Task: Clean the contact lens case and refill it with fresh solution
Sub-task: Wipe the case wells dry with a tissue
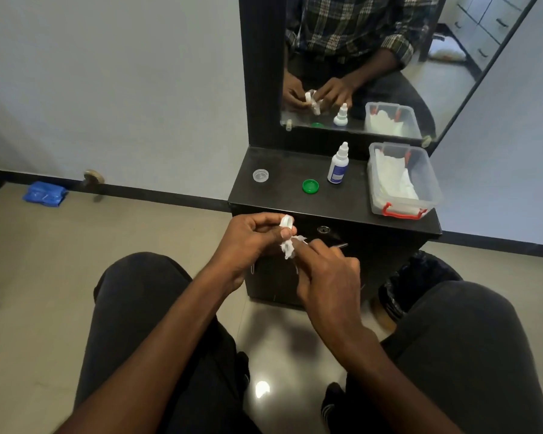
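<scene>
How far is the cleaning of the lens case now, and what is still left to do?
Done: both caps are off, the clear cap and the green cap lying on the black cabinet top. In hand: the left hand holds the lens case while the right hand wipes it with a tissue. Left: refilling from the solution bottle, which stands untouched, and recapping.

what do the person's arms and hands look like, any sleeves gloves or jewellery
Both forearms are bare in the head view, and the left hand and right hand wear no gloves. No rings, watch or bands show on either. The mirror reflects a dark plaid shirt with its sleeves rolled up toward the elbows. The legs wear dark trousers.
</scene>
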